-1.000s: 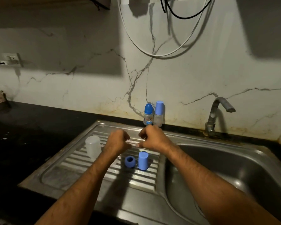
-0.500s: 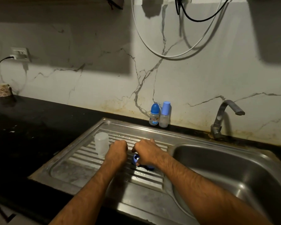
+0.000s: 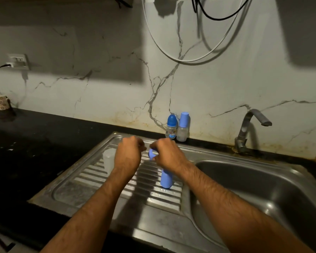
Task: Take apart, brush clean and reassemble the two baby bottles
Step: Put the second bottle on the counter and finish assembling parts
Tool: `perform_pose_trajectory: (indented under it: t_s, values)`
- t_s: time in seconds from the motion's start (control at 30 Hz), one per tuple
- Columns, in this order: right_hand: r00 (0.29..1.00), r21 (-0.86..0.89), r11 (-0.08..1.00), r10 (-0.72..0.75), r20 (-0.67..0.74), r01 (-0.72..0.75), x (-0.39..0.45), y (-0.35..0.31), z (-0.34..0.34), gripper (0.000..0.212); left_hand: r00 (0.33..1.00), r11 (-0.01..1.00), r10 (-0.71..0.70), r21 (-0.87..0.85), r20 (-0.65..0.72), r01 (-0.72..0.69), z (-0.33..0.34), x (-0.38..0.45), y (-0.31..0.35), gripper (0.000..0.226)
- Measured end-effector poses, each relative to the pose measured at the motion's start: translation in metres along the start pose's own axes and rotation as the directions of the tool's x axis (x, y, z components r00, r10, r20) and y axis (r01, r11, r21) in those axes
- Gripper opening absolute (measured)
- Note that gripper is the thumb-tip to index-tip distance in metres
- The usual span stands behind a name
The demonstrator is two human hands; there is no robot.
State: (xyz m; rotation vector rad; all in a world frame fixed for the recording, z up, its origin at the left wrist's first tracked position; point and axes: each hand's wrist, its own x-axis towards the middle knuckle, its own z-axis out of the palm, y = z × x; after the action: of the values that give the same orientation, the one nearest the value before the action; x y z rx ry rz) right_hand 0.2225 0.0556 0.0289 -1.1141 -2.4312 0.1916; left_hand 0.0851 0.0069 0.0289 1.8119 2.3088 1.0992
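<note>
My right hand point(image 3: 167, 156) pinches a blue screw ring point(image 3: 151, 155) just above the ribbed drainboard point(image 3: 91, 181). My left hand point(image 3: 129, 154) is close beside it, fingertips curled together on a small clear teat that the fingers almost wholly hide. Below my right wrist a light blue cap point(image 3: 166, 179) stands on the drainboard. To the left, partly behind my left hand, stands a translucent bottle body point(image 3: 109, 159). Against the wall stand two assembled bottles, one with a dark blue dome cap point(image 3: 171, 128) and one with a light blue cap point(image 3: 183, 126).
The steel sink basin point(image 3: 254, 189) lies to the right, with a tap point(image 3: 248, 128) behind it. Black countertop point(image 3: 44, 143) runs to the left and carries a patterned cup point(image 3: 0, 103) at the far left. Cables hang on the marble wall.
My right hand went down to the drainboard, took the blue ring that lay beside the cap and lifted it up next to my left hand.
</note>
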Motion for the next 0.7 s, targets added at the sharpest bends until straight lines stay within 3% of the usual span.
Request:
perform_pose_trajectory:
  t_s: [0.1,0.17,0.27,0.37,0.47,0.53,0.57,0.63,0.67,0.7]
  values:
    - [0.99,0.054,0.997,0.059,-0.129,-0.053,-0.003,0.021,-0.026,0.041,0.99,0.998,0.06,-0.014,-0.128,-0.062,-0.006,0.003,0.028,0.012]
    - [0.982,0.105,0.99,0.105,-0.155,-0.09,-0.009,0.036,-0.042,0.038,0.988,0.995,0.084,-0.049,-0.132,-0.091,-0.002,0.005,0.044,0.012]
    - [0.965,0.128,0.973,0.212,-0.154,-0.194,-0.031,0.071,-0.07,0.029,0.995,0.986,0.095,-0.134,-0.019,-0.097,0.015,0.006,0.076,0.014]
    - [0.946,0.176,0.943,0.305,-0.107,-0.284,-0.06,0.104,-0.108,0.038,0.99,0.98,0.109,-0.177,0.089,-0.092,0.039,0.005,0.109,0.014]
    - [0.921,0.396,0.853,0.388,-0.042,-0.341,-0.09,0.134,-0.15,0.039,0.955,0.946,0.14,-0.322,0.261,-0.051,0.06,0.008,0.143,0.012]
    - [0.913,0.612,0.717,0.407,0.022,-0.334,-0.112,0.154,-0.173,0.036,0.892,0.777,0.204,-0.62,0.404,0.103,0.067,0.01,0.163,0.013]
    - [0.915,0.701,0.644,0.402,0.029,-0.305,-0.122,0.161,-0.181,0.034,0.86,0.621,0.222,-0.747,0.46,0.239,0.069,0.012,0.172,0.015]
    - [0.91,0.864,0.446,0.413,0.032,-0.233,-0.141,0.182,-0.187,0.034,0.767,0.197,0.23,-0.801,0.598,0.566,0.087,0.009,0.187,0.013]
    - [0.892,0.921,0.314,0.446,0.073,-0.232,-0.15,0.192,-0.183,0.034,0.72,0.076,0.224,-0.748,0.657,0.659,0.103,0.004,0.19,0.011]
    - [0.853,0.935,0.208,0.499,0.152,-0.289,-0.16,0.205,-0.172,0.034,0.686,0.137,0.173,-0.707,0.707,0.694,0.125,-0.004,0.193,0.011]
